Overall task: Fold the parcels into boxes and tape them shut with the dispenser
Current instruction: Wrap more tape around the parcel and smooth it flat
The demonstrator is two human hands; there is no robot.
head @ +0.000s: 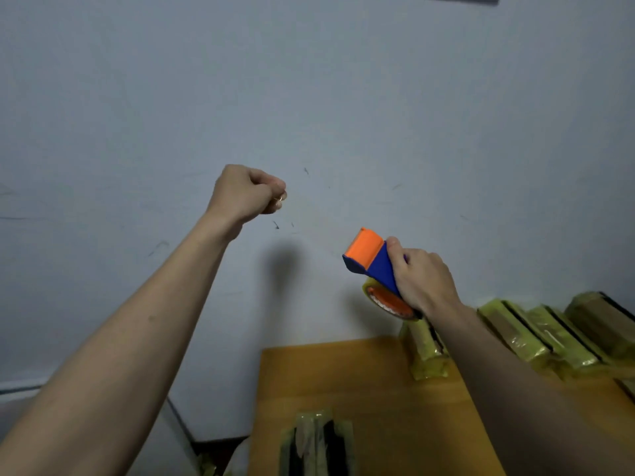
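presently, taping step: right hand [421,280] — grip wrapped round the tape dispenser [376,269], raised above the counter [343,389]; left hand [245,192] fisted, possibly pinching clear tape. wrapped parcels [536,333] lay below — next, lower tape onto one.

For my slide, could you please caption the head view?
Right hand grips tape dispenser above taped parcels; left hand fisted.

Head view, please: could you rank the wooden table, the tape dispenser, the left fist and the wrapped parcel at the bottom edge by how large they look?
1. Wooden table, by far the largest.
2. Wrapped parcel, though it is cut off by the frame.
3. Tape dispenser and left hand look about alike; the right hand covers part of the dispenser, so I will not rank them.
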